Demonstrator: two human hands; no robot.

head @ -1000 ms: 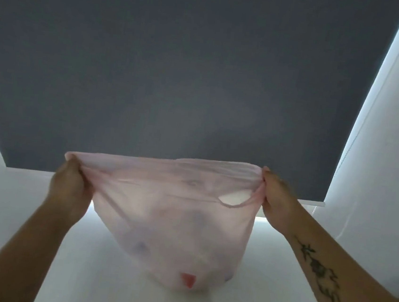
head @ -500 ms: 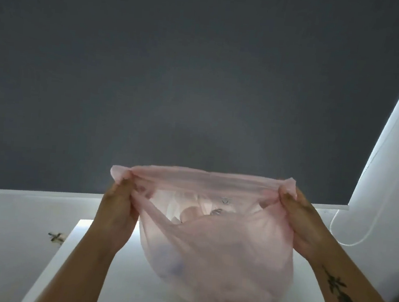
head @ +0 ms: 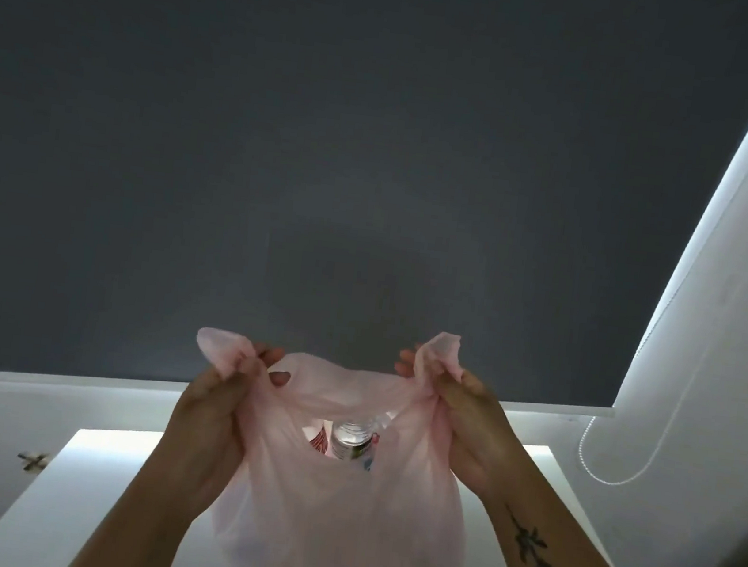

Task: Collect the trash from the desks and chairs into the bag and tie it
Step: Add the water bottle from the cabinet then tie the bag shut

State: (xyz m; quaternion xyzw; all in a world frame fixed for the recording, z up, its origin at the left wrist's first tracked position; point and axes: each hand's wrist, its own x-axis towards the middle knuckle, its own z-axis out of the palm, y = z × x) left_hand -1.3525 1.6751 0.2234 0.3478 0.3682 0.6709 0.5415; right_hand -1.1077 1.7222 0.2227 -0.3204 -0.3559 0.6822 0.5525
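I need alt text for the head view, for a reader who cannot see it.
The left hand and the right hand each grip one bunched handle of a thin pink bag over a white desk; the handles are not yet tied. A clear bottle shows in its open mouth, and a dark grey blind fills the background.

**Nothing legible**

We can read no text, number or brand. The bottle [head: 349, 437] inside the bag [head: 337, 524] bears a coloured label, and beside it lies a red-and-white printed wrapper [head: 320, 440]. Both prints are too blurred for us to read.
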